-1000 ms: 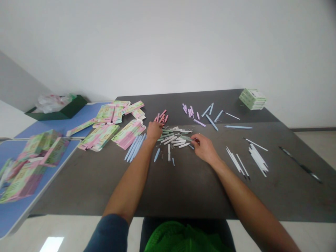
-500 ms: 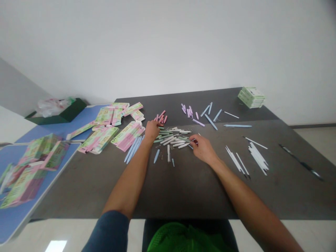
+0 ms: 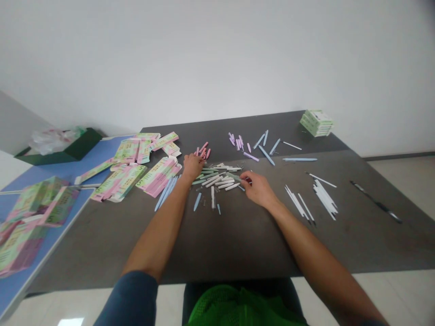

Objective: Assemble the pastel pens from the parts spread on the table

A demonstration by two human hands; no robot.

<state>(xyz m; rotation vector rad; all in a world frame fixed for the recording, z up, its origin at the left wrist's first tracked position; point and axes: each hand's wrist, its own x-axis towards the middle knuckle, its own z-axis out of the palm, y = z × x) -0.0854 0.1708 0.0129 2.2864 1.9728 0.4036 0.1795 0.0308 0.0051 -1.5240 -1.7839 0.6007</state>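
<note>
- Sorted so far, judging by how things lie: short pink plastic caps (image 3: 203, 151) sit in a small cluster at the far side of the dark grey desk (image 3: 220, 244). Purple plastic pieces (image 3: 239, 142) lie further right, with long blue barrels (image 3: 267, 151) beside them.
- A row of pale blue barrels (image 3: 166, 191) lies side by side at the near left. Thin white refills (image 3: 324, 197) are laid in 2 loose groups to the right.
- Left to do, as I judge it: the mixed pile of white and green plastic pen parts (image 3: 217, 177) in the middle of the desk is unsorted, with a few stray bits just in front of it.
- The left hand (image 3: 192, 165) is stretched forward, palm down, at the pile's far left edge, just beside the pink caps. Its fingers curl down onto the parts, and I cannot tell whether they have hold of 1.
- The right hand (image 3: 258, 189) rests on the desk at the pile's right edge, wrist low. Its fingers are drawn close together at a small piece, too small to tell whether it is gripped.
- Flat pink-and-green printed cartons (image 3: 158, 174) fan out left of the pile, and more lie on the blue desk (image 3: 20, 271). A stack of green boxes (image 3: 316, 122) stands at the far right corner.
</note>
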